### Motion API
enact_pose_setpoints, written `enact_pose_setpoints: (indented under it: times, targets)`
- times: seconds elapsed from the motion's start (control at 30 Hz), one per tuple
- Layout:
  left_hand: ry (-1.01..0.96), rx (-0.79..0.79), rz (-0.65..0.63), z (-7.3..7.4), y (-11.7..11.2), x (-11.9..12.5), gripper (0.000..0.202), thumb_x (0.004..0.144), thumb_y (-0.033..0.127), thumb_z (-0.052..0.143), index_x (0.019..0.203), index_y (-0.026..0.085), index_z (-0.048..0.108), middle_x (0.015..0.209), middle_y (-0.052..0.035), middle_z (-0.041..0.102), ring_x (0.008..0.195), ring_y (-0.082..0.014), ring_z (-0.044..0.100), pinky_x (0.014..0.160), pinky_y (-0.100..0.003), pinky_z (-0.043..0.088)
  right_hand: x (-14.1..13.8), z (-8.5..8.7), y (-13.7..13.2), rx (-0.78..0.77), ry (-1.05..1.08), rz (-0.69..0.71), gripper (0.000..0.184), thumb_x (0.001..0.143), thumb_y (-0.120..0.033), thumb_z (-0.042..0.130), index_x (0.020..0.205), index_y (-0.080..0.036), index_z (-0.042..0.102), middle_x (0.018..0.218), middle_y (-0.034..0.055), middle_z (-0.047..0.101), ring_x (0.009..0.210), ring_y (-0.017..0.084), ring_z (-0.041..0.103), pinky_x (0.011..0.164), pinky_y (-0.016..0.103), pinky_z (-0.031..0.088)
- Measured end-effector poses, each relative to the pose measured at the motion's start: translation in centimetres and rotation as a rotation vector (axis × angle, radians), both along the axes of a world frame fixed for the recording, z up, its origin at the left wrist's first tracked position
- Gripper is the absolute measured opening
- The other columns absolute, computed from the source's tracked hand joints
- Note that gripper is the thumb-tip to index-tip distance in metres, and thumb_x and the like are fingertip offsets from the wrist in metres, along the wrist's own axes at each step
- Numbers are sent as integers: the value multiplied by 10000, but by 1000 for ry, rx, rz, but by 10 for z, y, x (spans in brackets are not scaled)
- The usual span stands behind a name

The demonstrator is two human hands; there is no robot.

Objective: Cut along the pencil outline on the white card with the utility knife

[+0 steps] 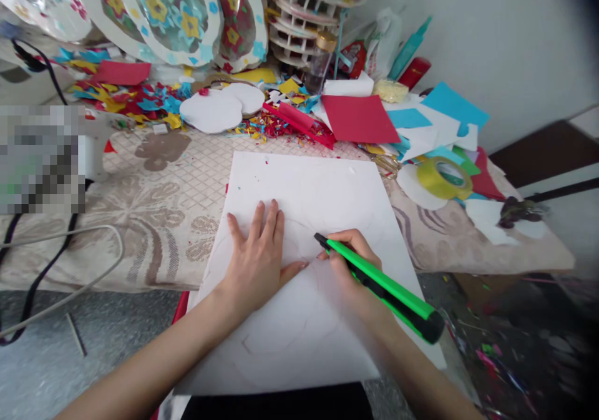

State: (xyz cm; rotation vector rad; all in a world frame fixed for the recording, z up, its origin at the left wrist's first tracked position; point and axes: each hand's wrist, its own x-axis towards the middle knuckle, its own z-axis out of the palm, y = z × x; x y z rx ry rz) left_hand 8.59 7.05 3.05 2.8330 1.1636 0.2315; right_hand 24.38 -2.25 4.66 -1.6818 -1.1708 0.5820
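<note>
A large white foam or card sheet lies in front of me, partly over the table edge and partly above my lap. Faint curved pencil lines run across it. Flat on the sheet, fingers spread, rests my left hand. My right hand grips a green and black utility knife, its black tip touching or just above the sheet, to the right of my left thumb. Whether the blade is out is too small to make out.
Scraps of coloured paper, white cut-outs and a red square line the back of the patterned tablecloth. Yellow tape lies at right. Decorated oval frames and a tiered rack stand behind. A cable loops at left.
</note>
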Motion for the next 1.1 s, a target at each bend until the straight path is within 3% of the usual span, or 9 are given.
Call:
enact_pose_setpoints:
  times: [0.47,0.7,0.77,0.9,1.1]
  targets:
    - [-38,-12,-2,0,-1,0,811,883,614,428,1435,25,353,1554,-233,214,1428,-438,198,1026,-801,91,-30,-2,-5,6,-135,-229,97,842,-241,533,926,-218,576,743,-5,654,691,174,630,643,295,486]
    - [-10,-6,10,2,0,0,805,893,601,412,1442,19,331,1556,-236,204,1431,-437,187,1017,-802,114,-16,0,-18,117,41,-221,135,891,-244,545,1021,-227,577,816,1,692,758,156,660,704,282,529]
    - [0,-7,7,3,0,0,798,899,599,397,1444,22,328,1558,-234,200,1433,-433,184,1016,-801,120,-4,-3,-20,141,50,-176,150,897,-251,555,1045,-230,578,833,6,697,791,163,670,720,289,534]
    - [7,0,14,2,-1,-1,789,905,588,390,1445,17,322,1560,-235,191,1435,-429,180,1021,-798,108,17,-17,-15,105,54,51,169,883,-269,583,1046,-231,604,817,13,699,769,177,676,695,308,538]
    - [2,-3,21,2,-1,0,774,898,575,416,1445,33,337,1559,-238,202,1433,-439,180,1033,-790,81,26,-30,-7,148,63,93,202,878,-332,584,1047,-227,618,776,17,687,688,172,658,609,301,524]
